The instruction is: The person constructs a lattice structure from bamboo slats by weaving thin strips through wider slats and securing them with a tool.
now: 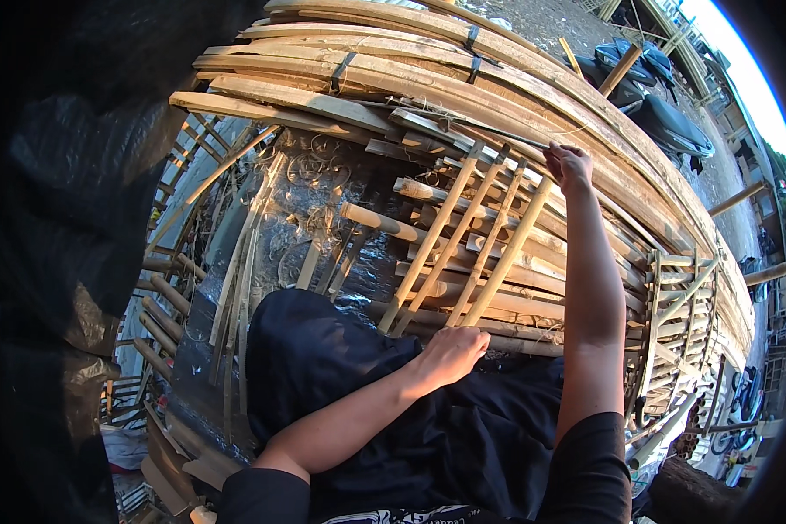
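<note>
My right hand is closed around the end of a thin dark rod, which reaches left across the stacked bamboo. Just below that hand is the top of a round bamboo pole, the rightmost of several slanted bamboo pieces lying side by side. My left hand is curled shut above my lap, by the lower end of this pole; what its fingers hold, if anything, is hidden. A slimmer bamboo pole and notched strips lie to the left, across horizontal bamboo lengths.
Long split bamboo slats, bound with dark straps, arch across the far side. A bamboo lattice frame stands at the right. Curly shavings lie on dark sheeting at the left. Parked motorbikes are beyond the slats.
</note>
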